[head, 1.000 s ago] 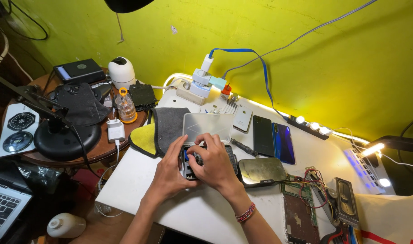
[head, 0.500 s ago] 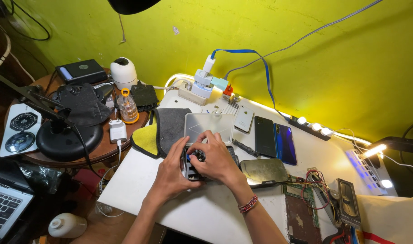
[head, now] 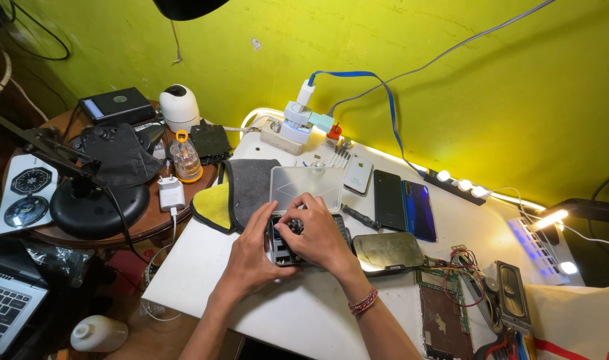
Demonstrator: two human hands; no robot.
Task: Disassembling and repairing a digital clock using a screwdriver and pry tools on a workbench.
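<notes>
Both hands rest on a small dark case of screwdriver bits point(head: 281, 248) in the middle of the white table point(head: 204, 267). My left hand point(head: 251, 257) steadies the case's left side. My right hand point(head: 318, 233) lies over the top of it, fingertips pinched among the bits; whether a bit is held is hidden. The case's clear lid point(head: 306, 187) stands open just behind my fingers. A grey and yellow cloth point(head: 234, 193) lies to the left of the lid.
Three phones point(head: 391, 199) lie behind my right hand, another dark phone point(head: 388, 252) beside it. A circuit board with wires point(head: 444, 307) sits at right. A power strip point(head: 288, 137) and LED bar point(head: 454, 183) line the wall. A round side table point(head: 141, 223) with lamp base stands left.
My right hand has shifted slightly over the bit case, its fingers now pinched nearer the lid. The view has moved a little; the left hand holds the same place.
</notes>
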